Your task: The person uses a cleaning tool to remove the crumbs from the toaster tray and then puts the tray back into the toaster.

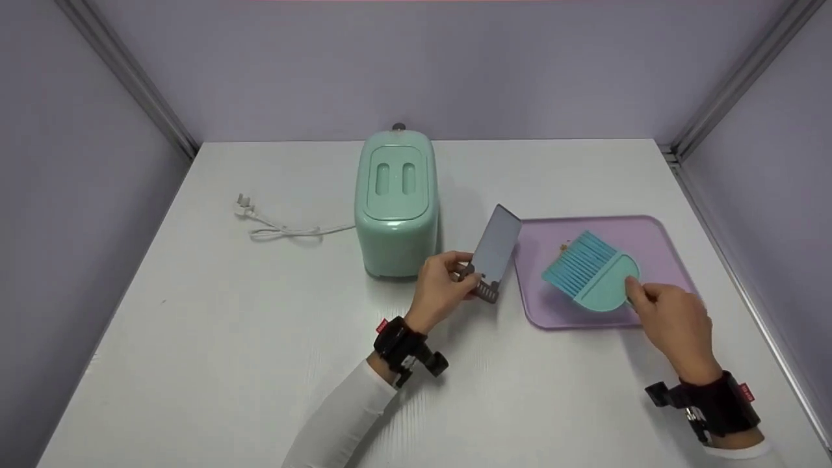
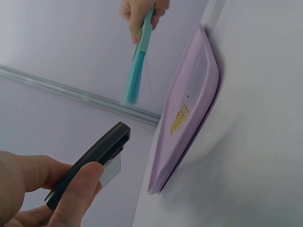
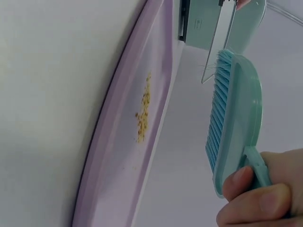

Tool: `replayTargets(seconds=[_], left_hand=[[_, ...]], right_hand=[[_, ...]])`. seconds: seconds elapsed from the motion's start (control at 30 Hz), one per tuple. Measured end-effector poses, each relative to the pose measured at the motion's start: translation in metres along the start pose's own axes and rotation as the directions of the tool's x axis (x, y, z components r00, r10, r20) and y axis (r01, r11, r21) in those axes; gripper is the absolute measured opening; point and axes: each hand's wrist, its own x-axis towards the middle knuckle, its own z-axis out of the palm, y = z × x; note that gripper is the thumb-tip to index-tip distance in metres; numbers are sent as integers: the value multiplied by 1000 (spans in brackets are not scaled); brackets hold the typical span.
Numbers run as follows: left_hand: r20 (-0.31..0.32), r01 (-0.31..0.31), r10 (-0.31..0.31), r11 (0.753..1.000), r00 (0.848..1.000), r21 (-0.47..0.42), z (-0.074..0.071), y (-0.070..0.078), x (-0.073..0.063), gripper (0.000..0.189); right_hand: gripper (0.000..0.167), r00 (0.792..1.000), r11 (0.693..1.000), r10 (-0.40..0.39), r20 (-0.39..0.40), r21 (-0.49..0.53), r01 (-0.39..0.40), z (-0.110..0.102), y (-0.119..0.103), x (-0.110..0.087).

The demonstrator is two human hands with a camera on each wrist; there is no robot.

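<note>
My left hand (image 1: 437, 289) pinches the dark end of a toaster's crumb tray (image 1: 497, 244), a thin grey metal plate tilted upward near the left edge of a lilac tray (image 1: 533, 305). The right hand (image 1: 679, 325) grips the handle of a teal hand brush (image 1: 611, 283), held above the lilac tray. In the right wrist view the blue bristles (image 3: 219, 109) are apart from the tray surface. Golden-brown crumbs (image 3: 143, 111) lie scattered on the lilac tray; in the head view the brush hides most of them.
A mint-green toaster (image 1: 396, 247) with its top cover on stands left of the crumb tray. Its white cord (image 1: 292, 230) and plug (image 1: 243, 206) lie farther left on the white table (image 1: 227, 364). Grey panels (image 1: 442, 71) enclose the back and sides.
</note>
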Motion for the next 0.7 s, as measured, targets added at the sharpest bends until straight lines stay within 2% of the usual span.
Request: replayTargets(seconds=[0.23,0.4,0.7], left_hand=[[-9,-10,10,1000,1000,-2,-13,-1,-8,30],[-10,6,-6,1000,1000,-12,-22,-1,-13,31],[-6,14,-14,999,1000,-45,-37,25,-28,33]], right_hand=[[53,997,996,-80,-14,37,81,20,-17,-19],[52,992,991,-123,11,58,122,35,-28,-32],[51,983,988,-147,112,58,142,59,-48,-52]])
